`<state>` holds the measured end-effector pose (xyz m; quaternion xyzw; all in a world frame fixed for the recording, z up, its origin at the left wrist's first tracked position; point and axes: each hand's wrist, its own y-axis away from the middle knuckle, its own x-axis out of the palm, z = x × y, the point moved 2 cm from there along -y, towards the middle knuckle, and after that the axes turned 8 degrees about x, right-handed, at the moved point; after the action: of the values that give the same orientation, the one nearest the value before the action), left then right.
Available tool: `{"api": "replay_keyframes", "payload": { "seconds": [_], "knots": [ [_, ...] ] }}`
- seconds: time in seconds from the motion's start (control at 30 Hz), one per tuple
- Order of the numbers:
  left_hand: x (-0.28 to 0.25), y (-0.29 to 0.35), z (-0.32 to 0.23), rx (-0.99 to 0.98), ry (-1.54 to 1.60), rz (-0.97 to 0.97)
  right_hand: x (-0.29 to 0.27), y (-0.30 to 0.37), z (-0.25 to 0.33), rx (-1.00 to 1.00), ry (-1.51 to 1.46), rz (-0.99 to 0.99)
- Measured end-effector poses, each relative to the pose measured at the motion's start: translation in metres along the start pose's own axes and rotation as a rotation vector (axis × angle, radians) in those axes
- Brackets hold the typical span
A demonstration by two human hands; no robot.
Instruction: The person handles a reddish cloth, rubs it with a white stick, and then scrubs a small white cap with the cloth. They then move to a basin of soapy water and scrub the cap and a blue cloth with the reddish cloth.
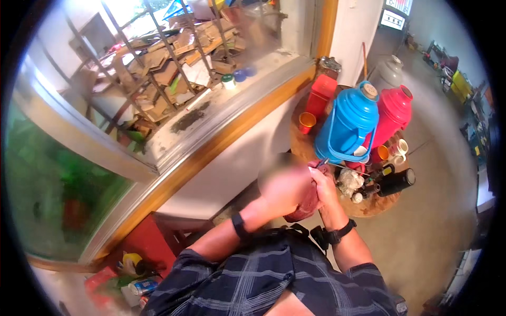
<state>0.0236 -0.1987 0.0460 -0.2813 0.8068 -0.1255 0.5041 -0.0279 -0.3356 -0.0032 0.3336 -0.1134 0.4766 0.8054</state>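
1. Head view: my two hands meet at the centre of the frame, just right of the middle, around a dark red, soft-looking item [303,209]. It sits between them, its lower end showing below my fingers; I cannot tell exactly what it is.
2. My right hand [324,185] has its fingers curled against the item, grasping it from the right side.
3. My left hand [283,192] is close against it on the left, but a blurred patch covers those fingers, so I cannot tell whether they grip or only rest there.
4. Right of centre, just beyond my hands, stands the round wooden table [369,209], carrying a blue flask [342,116], a pink flask [395,108], a red container [320,95] and a black bottle [395,181].
5. I judge the step in hand to be two-handed handling of the item, above my lap and not set down.
6. To my mind, the next move calls for a steady right-hand hold, leaving the left free to adjust, with care around the crowded table edge.
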Motion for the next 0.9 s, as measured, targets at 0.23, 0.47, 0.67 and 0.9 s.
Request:
{"api": "replay_keyframes", "payload": {
  "seconds": [0.23,0.47,0.67,0.9],
  "knots": [
    [-0.035,-0.020,0.025,-0.111,0.520,0.009,0.018,0.022,0.024,-0.129,0.672,0.345],
    [-0.013,-0.020,0.033,-0.246,0.672,0.089,0.015,0.021,0.006,-0.089,0.655,0.468],
    [-0.007,-0.018,0.044,-0.397,0.658,-0.045,-0.002,0.022,-0.010,0.019,0.584,0.424],
    [-0.033,-0.027,0.071,-0.578,0.724,-0.256,-0.027,0.025,-0.042,0.031,0.579,0.330]
  ]
}}
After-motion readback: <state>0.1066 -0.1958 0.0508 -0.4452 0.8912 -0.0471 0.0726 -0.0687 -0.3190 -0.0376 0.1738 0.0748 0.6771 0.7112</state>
